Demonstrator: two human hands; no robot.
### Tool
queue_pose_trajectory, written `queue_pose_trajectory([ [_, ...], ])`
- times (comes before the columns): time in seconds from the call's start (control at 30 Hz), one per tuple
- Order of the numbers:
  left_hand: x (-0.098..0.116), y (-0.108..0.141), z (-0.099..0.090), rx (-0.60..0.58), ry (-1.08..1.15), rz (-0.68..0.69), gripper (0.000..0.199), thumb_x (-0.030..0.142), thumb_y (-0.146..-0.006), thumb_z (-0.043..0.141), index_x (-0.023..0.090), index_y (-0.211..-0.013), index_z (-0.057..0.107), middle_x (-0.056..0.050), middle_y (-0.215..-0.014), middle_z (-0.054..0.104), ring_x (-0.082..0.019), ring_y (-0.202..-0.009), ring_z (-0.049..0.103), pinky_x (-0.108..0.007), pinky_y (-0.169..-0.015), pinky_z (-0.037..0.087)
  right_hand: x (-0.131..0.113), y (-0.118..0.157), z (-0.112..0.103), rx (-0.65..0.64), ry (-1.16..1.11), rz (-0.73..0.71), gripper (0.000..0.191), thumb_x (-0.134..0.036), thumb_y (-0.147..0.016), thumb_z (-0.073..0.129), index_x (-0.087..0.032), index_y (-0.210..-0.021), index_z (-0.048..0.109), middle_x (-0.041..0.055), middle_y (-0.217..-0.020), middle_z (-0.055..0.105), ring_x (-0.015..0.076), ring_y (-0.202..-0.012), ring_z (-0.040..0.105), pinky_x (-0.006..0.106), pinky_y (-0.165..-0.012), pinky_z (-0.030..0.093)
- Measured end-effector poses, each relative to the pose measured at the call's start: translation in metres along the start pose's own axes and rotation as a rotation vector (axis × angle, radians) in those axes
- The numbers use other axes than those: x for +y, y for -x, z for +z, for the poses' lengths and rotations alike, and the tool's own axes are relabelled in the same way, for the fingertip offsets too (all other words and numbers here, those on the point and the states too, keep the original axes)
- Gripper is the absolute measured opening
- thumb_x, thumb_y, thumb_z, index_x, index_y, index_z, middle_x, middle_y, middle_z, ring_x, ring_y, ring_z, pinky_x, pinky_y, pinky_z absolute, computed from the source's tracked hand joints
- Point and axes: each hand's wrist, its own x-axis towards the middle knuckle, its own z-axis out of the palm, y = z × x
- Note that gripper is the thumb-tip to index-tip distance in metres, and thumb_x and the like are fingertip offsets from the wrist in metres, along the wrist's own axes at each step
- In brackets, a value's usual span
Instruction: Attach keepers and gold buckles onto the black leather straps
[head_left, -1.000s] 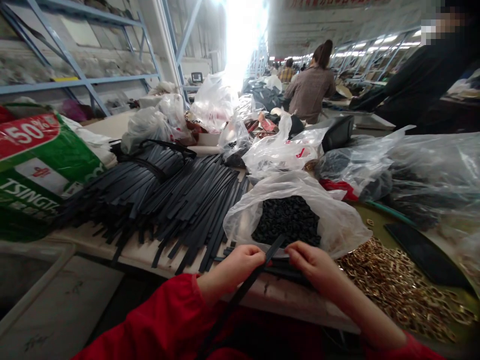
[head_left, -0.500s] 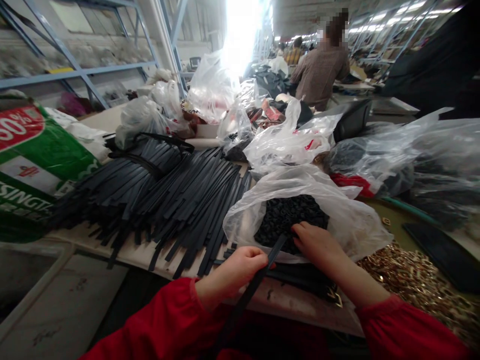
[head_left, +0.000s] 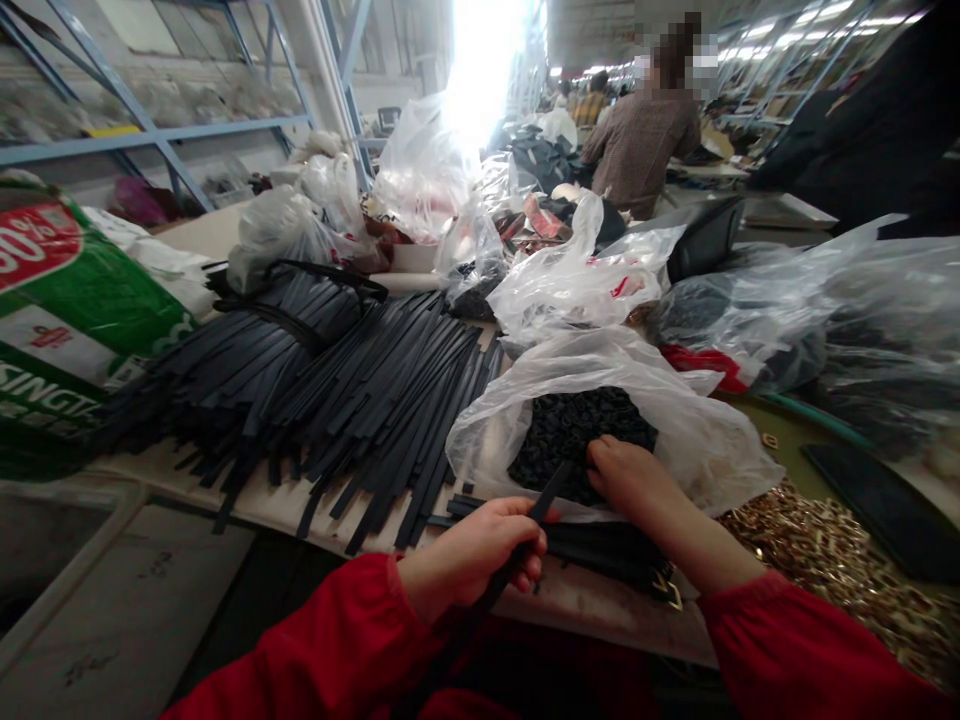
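Lower ctr: L hand [head_left: 487, 550] alone grips long flat black strip [head_left: 552, 492]; R hand [head_left: 626, 478] has moved from beside it into translucent white plastic bag [head_left: 701, 450] w/ small black loops [head_left: 566, 425], fingertip hold unclear.

We curl our bare left hand [head_left: 491, 550] into a grip, thumb uppermost, near centre; our bare right hand [head_left: 626, 480] extends farther, rightward, knuckles up. Red fabric sleeves [head_left: 322, 640] leave both wrists [head_left: 429, 580] uncovered.
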Motion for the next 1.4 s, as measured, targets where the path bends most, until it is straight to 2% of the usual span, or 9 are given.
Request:
queue_pose_trajectory([
  [0.1,0.002,0.003,0.001,0.023,-0.073,-0.005,0.031,0.023,-0.072,0.044,0.015,-0.099,0.057,0.004,-0.064,0.047,-0.004,-0.043,0.039,-0.015,-0.037,0.027,0.011,0.005,0.005,0.113,-0.160,0.002,0.007,-0.018,-0.076,0.048,-0.016,-0.075,0.054,0.0062,-0.079,0.059,0.0176,-0.074,0.057,0.027,-0.064,0.038],
  [0.23,0.003,0.006,0.006,0.119,-0.257,0.101,0.031,0.031,-0.078,0.041,0.012,-0.091,0.063,0.004,-0.060,0.044,-0.005,-0.045,0.035,-0.016,-0.039,0.024,0.015,0.024,0.003,0.295,-0.679,0.165,0.012,-0.031,-0.074,0.053,-0.019,-0.072,0.052,0.0009,-0.067,0.056,0.0150,-0.062,0.053,0.027,-0.059,0.041],
  [0.33,0.004,0.008,0.010,0.105,-0.290,0.119,0.027,0.025,-0.075,0.045,0.013,-0.093,0.061,0.004,-0.064,0.048,-0.004,-0.045,0.036,-0.016,-0.041,0.028,0.004,0.044,-0.007,0.262,-1.138,0.277,0.031,-0.042,-0.069,0.059,-0.020,-0.090,0.054,-0.0002,-0.069,0.057,0.0139,-0.061,0.054,0.026,-0.057,0.043],
  [0.43,0.003,0.010,0.014,0.097,-0.297,0.121,0.029,0.022,-0.074,0.043,0.012,-0.095,0.059,0.005,-0.058,0.045,-0.005,-0.043,0.037,-0.016,-0.041,0.029,-0.010,0.061,-0.012,0.156,-1.404,0.340,0.048,-0.049,-0.063,0.063,-0.020,-0.101,0.057,-0.0004,-0.069,0.059,0.0127,-0.060,0.054,0.026,-0.057,0.045],
  [0.77,-0.006,0.025,0.026,0.047,-0.316,0.093,0.031,0.023,-0.072,0.042,0.013,-0.098,0.057,0.006,-0.052,0.045,-0.005,-0.037,0.039,-0.015,-0.035,0.032,-0.025,0.089,0.008,0.064,-1.809,0.522,0.041,-0.042,-0.061,0.071,-0.023,-0.095,0.061,-0.0006,-0.081,0.066,0.0103,-0.065,0.061,0.023,-0.064,0.050],
  [0.97,-0.010,0.034,0.029,0.026,-0.321,0.041,0.030,0.021,-0.071,0.042,0.013,-0.096,0.056,0.006,-0.051,0.046,-0.004,-0.036,0.040,-0.013,-0.034,0.033,-0.034,0.099,0.002,0.058,-1.989,0.567,0.039,-0.035,-0.056,0.076,-0.021,-0.090,0.063,-0.0025,-0.075,0.065,0.0061,-0.060,0.059,0.018,-0.061,0.051],
  [1.07,-0.011,0.037,0.030,-0.006,-0.300,0.042,0.025,0.022,-0.070,0.043,0.014,-0.091,0.054,0.003,-0.060,0.052,-0.004,-0.039,0.044,-0.014,-0.036,0.036,-0.038,0.102,-0.001,0.041,-2.034,0.561,0.037,-0.034,-0.056,0.077,-0.021,-0.088,0.064,-0.0033,-0.072,0.064,0.0051,-0.058,0.058,0.016,-0.059,0.051],
  [1.23,-0.011,0.036,0.031,-0.026,-0.382,0.131,0.023,0.031,-0.078,0.038,0.016,-0.090,0.049,0.003,-0.065,0.053,-0.004,-0.039,0.044,-0.015,-0.036,0.032,-0.045,0.107,0.002,-0.018,-2.128,0.529,0.034,-0.031,-0.058,0.076,-0.020,-0.088,0.065,-0.0014,-0.076,0.067,0.0051,-0.058,0.058,0.016,-0.059,0.051],
  [1.4,-0.013,0.032,0.030,0.103,-0.687,0.318,0.026,0.035,-0.081,0.035,0.016,-0.072,0.049,0.005,-0.054,0.045,-0.006,-0.043,0.038,-0.017,-0.040,0.028,-0.050,0.111,0.006,-0.010,-2.167,0.543,0.031,-0.030,-0.057,0.077,-0.021,-0.086,0.066,-0.0016,-0.078,0.067,0.0059,-0.058,0.058,0.019,-0.059,0.052],
])
